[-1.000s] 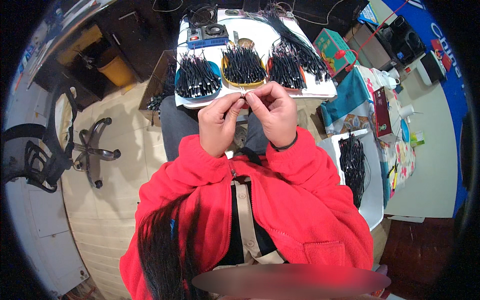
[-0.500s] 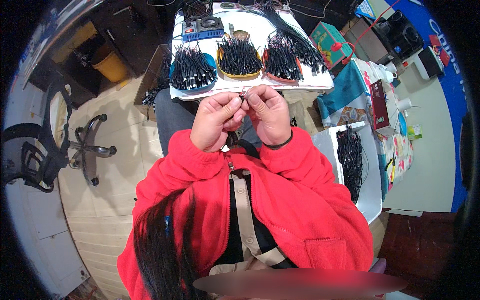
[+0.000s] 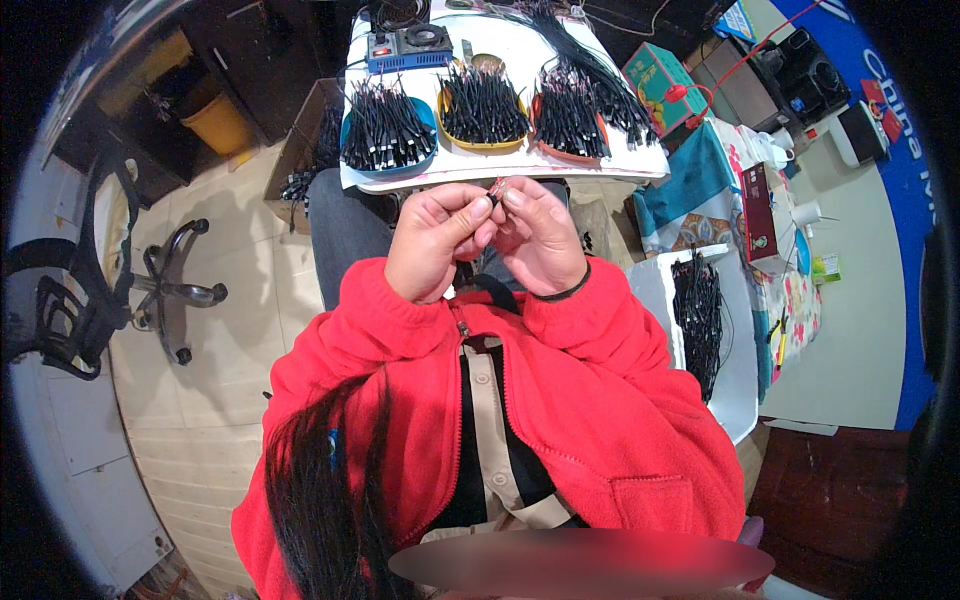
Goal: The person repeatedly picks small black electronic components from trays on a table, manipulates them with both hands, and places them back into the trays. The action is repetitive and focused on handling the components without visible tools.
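Note:
Just off the near table edge, my two hands meet fingertip to fingertip. My left hand (image 3: 438,240) is closed in a pinch on a short black cable (image 3: 492,200). Thin red wires show at the cable's end, where the thumb and forefinger of my right hand (image 3: 541,235) are pinched on it. My fingers cover most of the cable. Beyond them, on the white table (image 3: 455,172), a blue basket (image 3: 432,155), a yellow basket (image 3: 488,148) and an orange basket (image 3: 572,158) stand in a row, each heaped with short black cables.
Behind the baskets sits a blue device with a red switch (image 3: 410,50). Long black cables (image 3: 600,75) trail at the table's right. A white foam box (image 3: 742,400) of black cables is at my right, near a cloth-covered table (image 3: 685,180). A wheeled chair (image 3: 175,290) stands left.
Both hands stay together on the cable, with their fingertips shifted slightly. The thin red wires show more clearly between them now. The view has tilted a little.

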Motion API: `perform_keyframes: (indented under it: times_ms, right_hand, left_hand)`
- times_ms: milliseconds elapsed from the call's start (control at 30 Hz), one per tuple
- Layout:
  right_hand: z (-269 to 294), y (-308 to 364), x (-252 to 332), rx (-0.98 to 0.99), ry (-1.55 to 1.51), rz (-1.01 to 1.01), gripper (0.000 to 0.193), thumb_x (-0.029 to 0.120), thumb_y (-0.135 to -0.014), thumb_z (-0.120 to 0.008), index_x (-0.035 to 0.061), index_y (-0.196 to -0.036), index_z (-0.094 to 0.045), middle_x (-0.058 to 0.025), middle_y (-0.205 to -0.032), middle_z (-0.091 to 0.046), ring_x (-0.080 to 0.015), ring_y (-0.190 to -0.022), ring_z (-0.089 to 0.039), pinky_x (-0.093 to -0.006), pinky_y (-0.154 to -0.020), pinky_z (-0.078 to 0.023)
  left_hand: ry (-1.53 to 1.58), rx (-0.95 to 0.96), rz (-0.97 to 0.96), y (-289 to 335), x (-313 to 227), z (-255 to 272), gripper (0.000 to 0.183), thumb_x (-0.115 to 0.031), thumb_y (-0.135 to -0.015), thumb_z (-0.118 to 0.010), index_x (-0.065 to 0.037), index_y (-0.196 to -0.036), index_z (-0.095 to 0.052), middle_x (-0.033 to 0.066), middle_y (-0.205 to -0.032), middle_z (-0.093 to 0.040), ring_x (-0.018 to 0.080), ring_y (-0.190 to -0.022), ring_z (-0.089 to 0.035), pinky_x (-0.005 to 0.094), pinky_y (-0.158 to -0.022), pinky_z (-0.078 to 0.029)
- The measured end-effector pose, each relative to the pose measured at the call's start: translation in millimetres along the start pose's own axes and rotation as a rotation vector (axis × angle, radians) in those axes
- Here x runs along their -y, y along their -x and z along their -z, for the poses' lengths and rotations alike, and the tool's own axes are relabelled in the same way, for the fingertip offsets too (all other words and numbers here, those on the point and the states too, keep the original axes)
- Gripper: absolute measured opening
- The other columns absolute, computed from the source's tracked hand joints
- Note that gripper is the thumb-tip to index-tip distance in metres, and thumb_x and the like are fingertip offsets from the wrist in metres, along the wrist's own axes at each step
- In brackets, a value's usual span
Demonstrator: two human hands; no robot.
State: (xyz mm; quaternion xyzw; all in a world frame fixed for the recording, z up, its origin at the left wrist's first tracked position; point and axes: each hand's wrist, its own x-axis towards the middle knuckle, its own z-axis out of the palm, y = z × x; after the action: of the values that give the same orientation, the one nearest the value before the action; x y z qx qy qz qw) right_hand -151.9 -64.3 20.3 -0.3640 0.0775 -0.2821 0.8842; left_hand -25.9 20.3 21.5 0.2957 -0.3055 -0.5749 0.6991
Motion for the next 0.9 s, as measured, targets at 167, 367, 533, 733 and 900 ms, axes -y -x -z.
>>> perform_keyframes:
  times_ms: [167,367,533,733,900]
  right_hand:
    - [0.6,1.4,0.0,-0.019,0.013,-0.037,0.013,0.018,-0.092,-0.054,0.0056,-0.097,-0.053,-0.0030,-0.083,-0.058,-0.0110,-0.075,-0.057,-0.0235,-0.068,-0.047]
    - [-0.1,2.4,4.6,-0.065,0.205,0.047,0.022,0.019,-0.091,-0.054,0.0033,-0.105,-0.048,-0.0079,-0.092,-0.058,-0.0182,-0.067,-0.062,-0.0274,-0.063,-0.050]
    - [2.8,-0.5,7.2,0.024,0.044,-0.089,0.020,0.017,-0.091,-0.055,0.0034,-0.105,-0.050,-0.0050,-0.086,-0.057,-0.0144,-0.070,-0.059,-0.0272,-0.064,-0.050]
    - [9.2,-1.9,13.8,-0.022,0.154,-0.171,0.020,0.017,-0.090,-0.058,0.0041,-0.104,-0.051,-0.0030,-0.076,-0.055,-0.0151,-0.066,-0.059,-0.0274,-0.064,-0.050]
    - [21.7,-10.2,15.4,-0.009,0.225,-0.211,0.022,0.018,-0.090,-0.059,0.0055,-0.105,-0.051,-0.0019,-0.075,-0.054,-0.0127,-0.066,-0.058,-0.0253,-0.061,-0.048]
  left_hand:
    - [-0.060,0.000,-0.012,2.2,1.4,2.1,0.014,-0.010,-0.092,-0.054,0.001,-0.091,-0.063,0.0008,-0.066,-0.057,0.0028,-0.051,-0.039,0.0166,-0.046,-0.026]
    - [-0.087,0.006,-0.001,1.3,4.2,3.8,0.014,-0.010,-0.091,-0.056,0.001,-0.092,-0.064,0.0012,-0.067,-0.058,0.0022,-0.052,-0.041,0.0160,-0.046,-0.027]
    - [-0.117,0.012,0.024,1.5,7.5,6.0,0.013,-0.009,-0.090,-0.056,0.002,-0.092,-0.064,0.0020,-0.067,-0.059,0.0020,-0.052,-0.042,0.0158,-0.046,-0.028]
    - [-0.159,0.019,0.098,-1.4,6.5,9.9,0.014,-0.008,-0.091,-0.056,0.003,-0.094,-0.064,0.0025,-0.068,-0.059,0.0022,-0.053,-0.043,0.0156,-0.047,-0.029]
    - [-0.104,0.036,0.147,-8.1,7.2,13.4,0.016,-0.009,-0.092,-0.054,0.003,-0.097,-0.064,0.0027,-0.072,-0.060,0.0021,-0.056,-0.043,0.0151,-0.049,-0.031]
